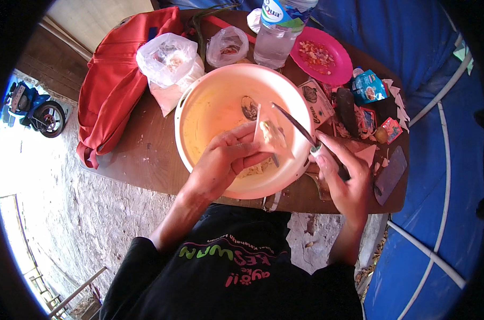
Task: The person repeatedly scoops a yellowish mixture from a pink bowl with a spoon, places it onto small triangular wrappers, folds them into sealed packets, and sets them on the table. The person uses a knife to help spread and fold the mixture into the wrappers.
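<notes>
A wide pale basin [199, 88] stands on the table before me. Over it, my left hand [220, 160] pinches a small clear plastic packet [274, 133] with a pale yellow lump in or on it. My right hand [346, 176] is closed around the handle of a knife [295, 124], its narrow dark blade slanting up and left beside the packet. Inside the basin lie a dark-patterned round thing [250, 108], too unclear to name, and pale crumbly stuff [252, 170] low down, partly behind my left hand.
A red backpack [114, 80] and bags of white powder [170, 61] lie left. Behind are a small bag [227, 47], a large water bottle [279, 37] and a pink plate [327, 69] of chopped food. Packets [370, 87] and a flat grey blade [390, 176] lie right.
</notes>
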### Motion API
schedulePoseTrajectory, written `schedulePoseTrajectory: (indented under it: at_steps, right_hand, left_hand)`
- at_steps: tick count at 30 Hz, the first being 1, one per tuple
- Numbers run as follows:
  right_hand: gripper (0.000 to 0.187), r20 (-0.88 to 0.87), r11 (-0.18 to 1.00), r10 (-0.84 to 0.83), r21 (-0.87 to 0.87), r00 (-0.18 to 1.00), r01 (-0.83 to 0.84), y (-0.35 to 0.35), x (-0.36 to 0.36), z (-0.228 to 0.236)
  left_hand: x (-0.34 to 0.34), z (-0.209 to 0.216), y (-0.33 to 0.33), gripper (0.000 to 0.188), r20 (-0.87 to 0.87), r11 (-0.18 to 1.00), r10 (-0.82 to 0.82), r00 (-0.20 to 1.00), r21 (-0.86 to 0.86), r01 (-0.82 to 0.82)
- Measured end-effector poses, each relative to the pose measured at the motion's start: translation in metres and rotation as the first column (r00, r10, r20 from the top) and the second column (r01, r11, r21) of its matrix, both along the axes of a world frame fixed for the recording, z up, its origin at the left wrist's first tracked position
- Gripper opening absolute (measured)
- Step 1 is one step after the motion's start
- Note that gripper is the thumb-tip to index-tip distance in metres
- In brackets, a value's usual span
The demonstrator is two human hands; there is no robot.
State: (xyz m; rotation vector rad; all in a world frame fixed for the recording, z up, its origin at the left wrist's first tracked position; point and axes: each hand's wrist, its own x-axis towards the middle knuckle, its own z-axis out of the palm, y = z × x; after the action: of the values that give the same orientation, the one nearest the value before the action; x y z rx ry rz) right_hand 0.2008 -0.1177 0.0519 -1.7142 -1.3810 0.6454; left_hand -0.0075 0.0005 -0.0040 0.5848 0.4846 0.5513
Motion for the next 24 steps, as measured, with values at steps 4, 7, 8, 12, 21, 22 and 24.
schedulePoseTrajectory:
  at_steps: [4,7,8,12,21,22,24]
  right_hand:
    - [0.031,-0.050,0.992,0.006,-0.125,0.999,-0.012,-0.019,-0.028,0.005]
    - [0.032,0.066,0.999,0.004,-0.047,0.998,-0.001,-0.020,-0.044,-0.003]
    - [0.032,0.105,1.000,0.003,-0.017,0.994,-0.001,-0.018,-0.047,-0.006]
    - [0.033,0.170,0.999,0.011,-0.053,0.985,-0.002,-0.017,-0.053,-0.008]
    - [0.035,0.292,0.999,0.005,-0.049,0.956,0.010,-0.019,-0.043,0.002]
    - [0.035,0.301,0.998,-0.006,-0.056,0.954,0.024,-0.020,-0.042,0.003]
    - [0.034,0.326,0.999,-0.008,-0.047,0.945,0.025,-0.021,-0.039,0.004]
  left_hand:
    - [0.005,-0.001,-0.003,0.050,0.041,0.977,0.206,0.978,-0.066,-0.203]
    - [0.012,-0.003,-0.011,0.050,0.011,0.965,0.261,0.965,-0.012,-0.261]
    - [0.014,-0.003,-0.013,0.049,0.005,0.964,0.266,0.964,0.007,-0.266]
    - [0.017,-0.006,-0.018,0.050,-0.011,0.963,0.266,0.964,0.055,-0.265]
    - [0.004,-0.008,-0.005,0.026,-0.131,0.986,0.117,0.984,0.132,-0.099]
    - [0.002,-0.008,-0.002,0.026,-0.153,0.990,0.078,0.985,0.128,-0.059]
    - [0.000,-0.007,0.002,0.025,-0.176,0.992,0.003,0.984,0.129,0.020]
